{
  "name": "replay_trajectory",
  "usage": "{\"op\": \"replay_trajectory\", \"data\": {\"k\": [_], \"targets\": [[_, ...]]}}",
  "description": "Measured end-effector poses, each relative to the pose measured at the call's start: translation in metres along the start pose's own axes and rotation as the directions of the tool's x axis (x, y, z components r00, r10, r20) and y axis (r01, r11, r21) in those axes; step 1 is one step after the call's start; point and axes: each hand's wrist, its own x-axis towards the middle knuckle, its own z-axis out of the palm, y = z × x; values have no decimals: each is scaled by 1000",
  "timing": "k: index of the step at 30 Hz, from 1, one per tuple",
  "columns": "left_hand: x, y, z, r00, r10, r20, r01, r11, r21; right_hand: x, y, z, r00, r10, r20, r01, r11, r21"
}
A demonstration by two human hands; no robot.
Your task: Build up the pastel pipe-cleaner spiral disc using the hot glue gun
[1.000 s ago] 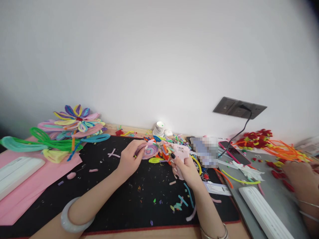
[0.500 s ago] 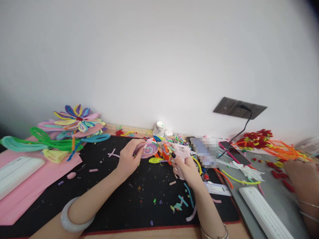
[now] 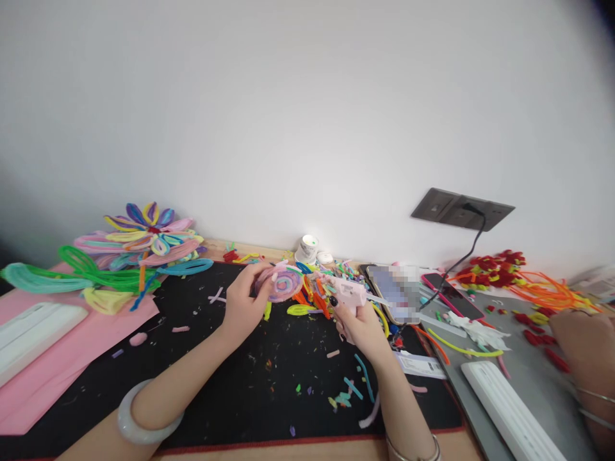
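My left hand (image 3: 247, 298) pinches the edge of a pink and purple pipe-cleaner spiral disc (image 3: 286, 283), its swirled face turned toward me. In my right hand (image 3: 358, 326) is a pale pink glue gun (image 3: 350, 293), gripped by its handle, with a glue stick out of its back end. The gun's nozzle points left toward the disc, a short gap apart. Below and between them lie a yellow pipe-cleaner loop (image 3: 300, 310) and orange pieces (image 3: 319, 299) among scraps.
Finished pipe-cleaner flowers (image 3: 154, 234) lie at the left on pink paper (image 3: 43, 384). A white cup (image 3: 308, 248) stands by the wall. Phones (image 3: 394, 291) lie right of the glue gun. Another person's hand (image 3: 583, 339) is at the far right. A black cord (image 3: 473, 246) hangs from the socket.
The glue gun has been tilted so its body shows more level and its nozzle faces the disc. My left hand has turned the disc's face more into view.
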Motion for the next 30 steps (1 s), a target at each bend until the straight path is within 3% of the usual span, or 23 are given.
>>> {"op": "replay_trajectory", "data": {"k": [3,5,9,15,17,20,22,26,30], "targets": [[2,-1,2,988,-149,-41,141,977,-159,-2,-11,-3,989,-145,15,144,959,-242],[5,0,2,972,-223,-76,200,952,-230,-4,-16,-1,974,-200,108,225,918,-327],[12,3,1,943,-317,-106,263,899,-351,-7,-14,9,926,-191,327,305,888,-344],[13,0,3,913,-402,-70,330,829,-450,-5,-1,13,880,-103,463,310,864,-397],[11,2,5,906,-423,-28,358,799,-484,-3,-3,9,909,-121,399,281,885,-371],[5,11,9,898,-436,56,398,752,-525,-1,-9,6,974,-154,163,198,934,-296],[-1,19,12,892,-420,165,440,729,-525,-1,-13,9,982,-178,69,189,956,-222],[-12,32,15,861,-324,391,491,728,-478,0,-12,17,980,-194,50,199,971,-131],[-17,32,16,878,-251,408,446,741,-502,-1,-8,15,982,-186,30,188,978,-94]]}}
